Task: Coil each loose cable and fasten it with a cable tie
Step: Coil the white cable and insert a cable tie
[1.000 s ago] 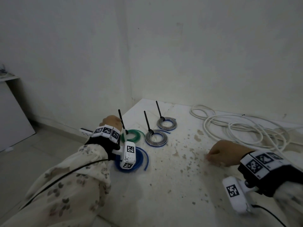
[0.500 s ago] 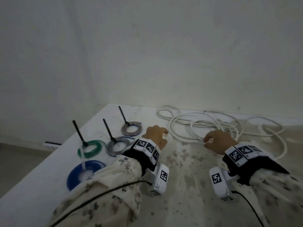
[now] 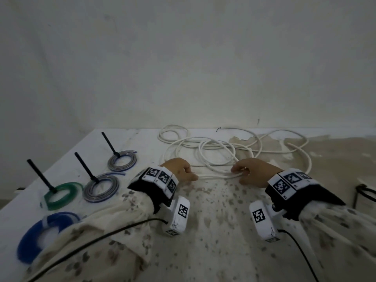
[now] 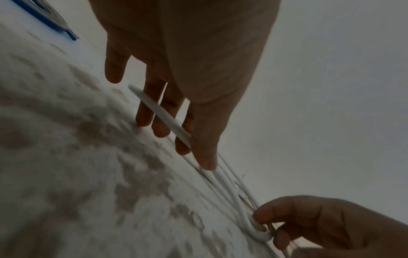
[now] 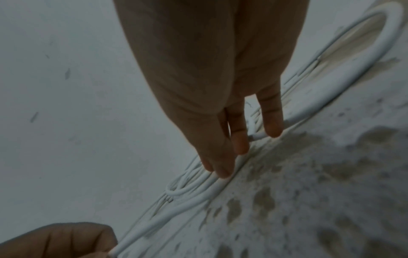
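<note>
My left hand pinches the end of the loose white round cable, which crosses my fingers in the left wrist view. My right hand pinches its looped strands. Only the head view shows four tied coils leftward on the stained table.

Head camera looks down from above; both close wrist cameras share the white cable.
</note>
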